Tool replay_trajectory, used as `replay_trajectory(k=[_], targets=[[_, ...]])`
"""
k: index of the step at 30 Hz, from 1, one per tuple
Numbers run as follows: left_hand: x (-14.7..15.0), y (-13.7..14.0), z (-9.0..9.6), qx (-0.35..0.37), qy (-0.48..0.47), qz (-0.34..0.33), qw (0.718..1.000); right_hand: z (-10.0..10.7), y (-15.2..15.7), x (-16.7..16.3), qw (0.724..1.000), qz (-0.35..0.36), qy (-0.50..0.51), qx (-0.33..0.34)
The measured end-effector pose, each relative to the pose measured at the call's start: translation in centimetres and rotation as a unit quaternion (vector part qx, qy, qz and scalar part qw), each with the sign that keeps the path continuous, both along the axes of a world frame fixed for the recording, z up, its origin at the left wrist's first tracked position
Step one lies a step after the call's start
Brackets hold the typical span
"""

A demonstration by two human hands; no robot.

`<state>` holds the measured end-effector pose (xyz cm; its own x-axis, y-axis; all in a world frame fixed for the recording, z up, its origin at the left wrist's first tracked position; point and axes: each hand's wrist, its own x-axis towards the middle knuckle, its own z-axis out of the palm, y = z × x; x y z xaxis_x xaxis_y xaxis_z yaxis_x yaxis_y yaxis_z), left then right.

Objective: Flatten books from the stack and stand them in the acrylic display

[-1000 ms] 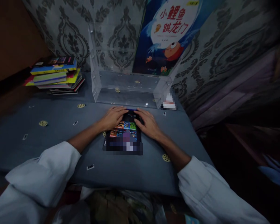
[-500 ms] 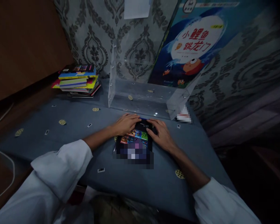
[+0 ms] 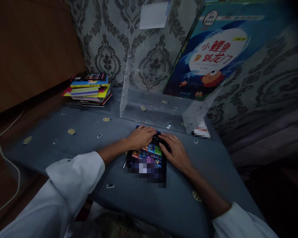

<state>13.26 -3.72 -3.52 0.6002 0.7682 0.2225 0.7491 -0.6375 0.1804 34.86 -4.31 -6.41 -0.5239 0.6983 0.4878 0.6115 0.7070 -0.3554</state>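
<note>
The book (image 3: pixel 159 160) is laid flat on the table (image 3: pixel 149 205), its dark, picture-covered face turned up and its long axis pointed away from the body, towards the clear rack (image 3: pixel 124 94). Its far edge is separated from the rack's front by a narrow strip of cloth. Neither hand can be called nearer, since the far half is touched by both: the far left corner is covered by the left hand (image 3: pixel 141 137), and the right long edge by the right hand (image 3: pixel 173 148). Both hands are held open, palms down, with nothing seen to be gripped. The left fingers are laid together across the cover, pointed right and away; the right fingers are spread and slightly bent towards the far edge, with the thumb set inward. The forearms are angled in from either side. The book's near end is blurred out. A fish book (image 3: pixel 213 53) is propped at the rack's right; a pile (image 3: pixel 89 89) is stacked beyond its left.
</note>
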Motion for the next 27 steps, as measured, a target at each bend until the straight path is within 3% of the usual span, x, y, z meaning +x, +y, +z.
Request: replay_trajectory(k=[27], targets=[[0.06,-0.06,-0.21,-0.010,0.011,0.010,1.000,-0.52,0.09,0.18,0.999,-0.038,-0.011,0.000]])
